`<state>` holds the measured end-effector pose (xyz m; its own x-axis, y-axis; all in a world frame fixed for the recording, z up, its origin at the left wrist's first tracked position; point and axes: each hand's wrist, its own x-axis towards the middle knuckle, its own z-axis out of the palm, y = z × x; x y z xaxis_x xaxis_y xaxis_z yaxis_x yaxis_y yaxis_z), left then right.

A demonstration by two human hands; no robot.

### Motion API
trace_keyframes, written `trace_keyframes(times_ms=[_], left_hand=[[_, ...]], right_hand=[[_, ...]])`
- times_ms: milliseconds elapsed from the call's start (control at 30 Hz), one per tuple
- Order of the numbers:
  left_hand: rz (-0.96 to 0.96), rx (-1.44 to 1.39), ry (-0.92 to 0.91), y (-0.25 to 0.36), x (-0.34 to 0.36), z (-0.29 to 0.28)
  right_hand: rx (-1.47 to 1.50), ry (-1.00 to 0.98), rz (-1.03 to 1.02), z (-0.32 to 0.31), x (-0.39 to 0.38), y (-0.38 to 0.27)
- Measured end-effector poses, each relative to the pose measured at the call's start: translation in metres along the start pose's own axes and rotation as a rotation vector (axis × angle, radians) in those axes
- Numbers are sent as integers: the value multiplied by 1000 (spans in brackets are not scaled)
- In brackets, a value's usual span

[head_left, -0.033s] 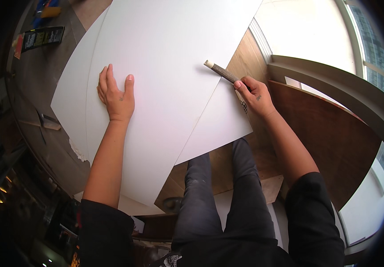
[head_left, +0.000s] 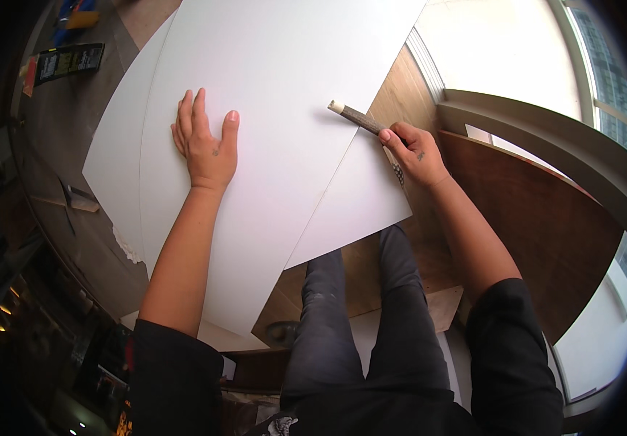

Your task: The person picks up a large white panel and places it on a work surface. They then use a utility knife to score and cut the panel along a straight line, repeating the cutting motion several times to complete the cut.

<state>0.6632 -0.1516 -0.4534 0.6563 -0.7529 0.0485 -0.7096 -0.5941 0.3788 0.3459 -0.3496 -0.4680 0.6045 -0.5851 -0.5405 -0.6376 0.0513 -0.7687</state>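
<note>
A large white sheet (head_left: 270, 65) spreads out in front of me, with a straight seam along its right side. Across that seam lies a white corner piece (head_left: 360, 200). My left hand (head_left: 208, 145) rests flat on the sheet's left half, fingers stretched and thumb apart, holding nothing. Near the right edge, my right hand (head_left: 415, 151) is closed round a dark stick-like handle (head_left: 360, 120) with a pale, worn tip. The tip points up and left over the sheet. Something small and patterned shows below the right hand; its kind is unclear, and the handle's other end is hidden.
A brown wooden panel (head_left: 524, 211) leans at the right, below a window ledge (head_left: 538, 120). At the far left lie a black packet (head_left: 70, 60) and an orange-and-blue object (head_left: 81, 19). My legs (head_left: 331, 320) stand close to the sheet's near edge.
My left hand has slid right and slightly farther away across the white sheet. My right hand and the handle have shifted slightly left; the grip is the same.
</note>
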Motion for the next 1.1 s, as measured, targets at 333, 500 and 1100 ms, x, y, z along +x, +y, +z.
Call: trace_keyframes(times_ms=[333,500,1100], left_hand=[[77,271,-154,129,95,58],[239,165,129,101,100,83],[173,122,7,103,100,80]], right_hand=[[-153,-30,-137,-8,15,13],[-147,-5,-133,-2,29,-7],[-63,74,-54,6,28,-12]])
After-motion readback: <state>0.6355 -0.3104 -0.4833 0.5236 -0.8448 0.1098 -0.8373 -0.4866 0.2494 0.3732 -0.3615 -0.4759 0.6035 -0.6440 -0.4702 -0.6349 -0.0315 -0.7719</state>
